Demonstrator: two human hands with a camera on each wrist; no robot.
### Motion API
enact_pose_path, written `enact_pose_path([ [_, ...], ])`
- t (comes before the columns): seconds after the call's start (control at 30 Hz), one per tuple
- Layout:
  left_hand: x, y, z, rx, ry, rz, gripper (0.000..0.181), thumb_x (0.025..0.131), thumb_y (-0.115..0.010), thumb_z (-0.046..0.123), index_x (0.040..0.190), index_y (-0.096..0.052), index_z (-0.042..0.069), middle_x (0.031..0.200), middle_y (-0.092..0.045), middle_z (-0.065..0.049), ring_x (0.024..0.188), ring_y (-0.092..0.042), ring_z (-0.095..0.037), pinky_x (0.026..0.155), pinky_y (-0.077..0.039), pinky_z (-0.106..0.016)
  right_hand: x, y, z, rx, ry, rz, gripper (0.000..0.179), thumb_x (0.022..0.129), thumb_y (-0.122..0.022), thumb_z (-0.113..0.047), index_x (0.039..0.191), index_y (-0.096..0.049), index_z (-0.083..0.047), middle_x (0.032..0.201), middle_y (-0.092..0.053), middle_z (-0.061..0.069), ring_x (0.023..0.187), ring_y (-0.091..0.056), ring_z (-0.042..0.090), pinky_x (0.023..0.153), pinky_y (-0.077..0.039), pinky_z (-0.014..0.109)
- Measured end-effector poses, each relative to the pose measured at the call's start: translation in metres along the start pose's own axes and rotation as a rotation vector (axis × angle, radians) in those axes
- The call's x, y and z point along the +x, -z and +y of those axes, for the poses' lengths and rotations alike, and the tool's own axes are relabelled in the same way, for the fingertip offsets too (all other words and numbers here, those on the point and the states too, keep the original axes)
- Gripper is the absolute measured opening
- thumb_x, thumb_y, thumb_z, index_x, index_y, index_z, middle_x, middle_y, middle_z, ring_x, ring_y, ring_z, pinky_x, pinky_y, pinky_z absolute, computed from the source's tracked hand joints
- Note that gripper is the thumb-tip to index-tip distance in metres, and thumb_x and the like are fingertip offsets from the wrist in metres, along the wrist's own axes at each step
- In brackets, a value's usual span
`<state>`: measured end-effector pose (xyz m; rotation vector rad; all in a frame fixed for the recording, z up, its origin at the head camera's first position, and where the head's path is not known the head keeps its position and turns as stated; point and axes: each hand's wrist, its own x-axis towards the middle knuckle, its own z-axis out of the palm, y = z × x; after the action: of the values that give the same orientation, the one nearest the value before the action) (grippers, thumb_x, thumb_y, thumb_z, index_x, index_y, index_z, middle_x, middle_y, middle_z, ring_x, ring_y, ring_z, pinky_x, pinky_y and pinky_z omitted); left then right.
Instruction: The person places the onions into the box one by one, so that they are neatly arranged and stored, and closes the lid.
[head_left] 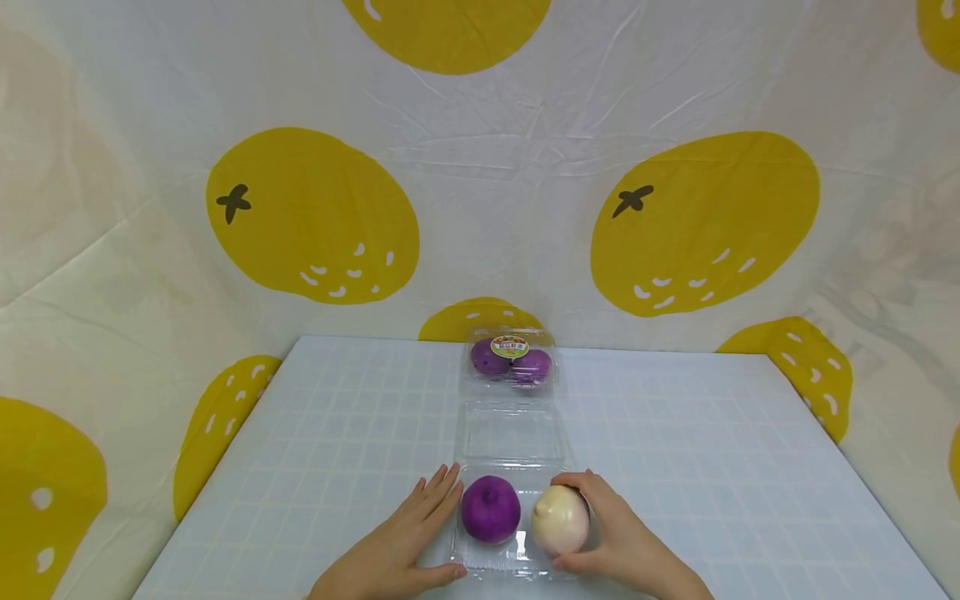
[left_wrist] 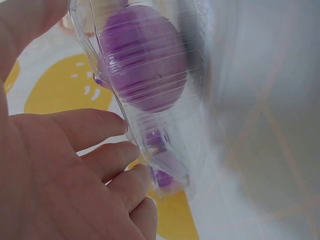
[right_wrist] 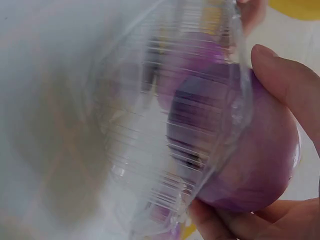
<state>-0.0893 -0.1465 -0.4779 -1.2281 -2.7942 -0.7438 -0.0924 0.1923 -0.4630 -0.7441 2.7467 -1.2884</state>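
Note:
A clear plastic clamshell box [head_left: 510,557] lies open on the table, its lid [head_left: 513,429] folded back to the far side. A round, deep-purple, onion-like vegetable [head_left: 491,509] with a small nub on top sits in its left half. My right hand [head_left: 618,533] grips a second onion-like vegetable [head_left: 561,521], cream on top and purple below, with thumb and fingers on opposite sides. In the right wrist view this purple side [right_wrist: 260,150] shows partly through the ribbed box wall and partly above the rim. My left hand [head_left: 405,533], fingers extended, rests along the box's left side.
Behind the open box stands a shut clear box [head_left: 551,383] with two purple round pieces inside and an oval label [head_left: 509,347] on top. A pale checked cloth covers the table [head_left: 360,425]. A white curtain [head_left: 510,208] with yellow fruit prints hangs behind and beside it.

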Motion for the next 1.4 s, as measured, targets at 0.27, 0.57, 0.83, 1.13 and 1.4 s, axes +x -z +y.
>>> enact_pose_path([
  [0.27,-0.001,0.000,-0.001,0.000,-0.019,0.019,0.089,0.096,-0.054,0.058,0.154,-0.026,-0.003,0.165,-0.009,-0.013,0.148,-0.017,-0.039,0.118,0.008,-0.023,0.008,-0.015,0.008,-0.200,0.324,0.095,0.079,0.067,-0.091,-0.039,0.132,-0.057,-0.008,0.125,-0.063,-0.001,0.118,-0.058,0.021,0.121,-0.004,0.023],
  [0.57,0.001,0.001,0.000,-0.035,0.028,-0.024,0.090,0.095,-0.053,0.060,0.155,-0.025,-0.001,0.166,-0.006,-0.010,0.150,-0.013,-0.036,0.117,0.002,-0.030,0.011,-0.021,0.010,-0.333,0.374,0.086,0.077,0.075,-0.084,-0.047,0.132,-0.058,-0.003,0.128,-0.063,0.002,0.118,-0.058,0.021,0.121,0.000,0.024],
  [0.83,0.001,0.000,-0.001,-0.033,0.029,-0.037,0.089,0.096,-0.051,0.061,0.156,-0.023,0.001,0.166,-0.005,-0.010,0.150,-0.012,-0.036,0.117,0.004,-0.028,0.011,-0.013,0.013,-0.281,0.413,0.022,0.067,0.085,-0.074,-0.048,0.133,-0.060,-0.004,0.126,-0.064,0.001,0.117,-0.056,0.018,0.120,-0.006,0.019],
  [1.13,0.001,-0.001,-0.003,-0.042,0.012,-0.021,0.089,0.096,-0.053,0.059,0.157,-0.021,0.002,0.166,-0.005,-0.009,0.149,-0.013,-0.038,0.117,0.007,-0.026,0.014,-0.007,0.019,-0.178,0.468,-0.013,0.055,0.086,-0.077,-0.040,0.131,-0.060,-0.015,0.123,-0.064,-0.007,0.116,-0.056,0.015,0.119,-0.008,0.018],
  [1.4,0.001,0.000,-0.003,-0.055,0.018,-0.032,0.090,0.095,-0.053,0.059,0.156,-0.022,0.001,0.166,-0.005,-0.010,0.150,-0.011,-0.037,0.116,0.002,-0.032,0.015,-0.006,0.022,-0.106,0.446,-0.031,0.059,0.080,-0.082,-0.038,0.129,-0.061,-0.012,0.123,-0.064,-0.005,0.117,-0.056,0.016,0.120,-0.009,0.018],
])
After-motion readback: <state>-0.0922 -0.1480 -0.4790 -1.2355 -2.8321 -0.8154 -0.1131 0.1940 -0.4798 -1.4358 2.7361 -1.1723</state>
